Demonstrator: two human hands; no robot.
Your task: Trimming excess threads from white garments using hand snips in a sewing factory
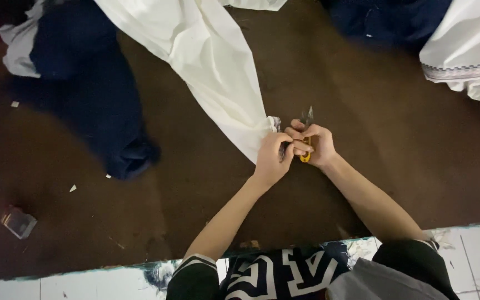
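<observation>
A long piece of white cloth (212, 66) lies across the dark brown table (395, 144), running from the top down to the middle. My left hand (273, 158) pinches the cloth's lower corner. My right hand (315, 145) is closed around small yellow-handled thread snips (306, 139), whose metal blades point up just above my fingers. Both hands touch each other right at the cloth's corner.
A dark navy garment (93, 94) lies at the left with a white piece beneath it. More navy fabric (387, 19) and a white garment with patterned trim (468, 50) sit top right. A small clear box (19, 222) rests at lower left. Small scraps dot the table.
</observation>
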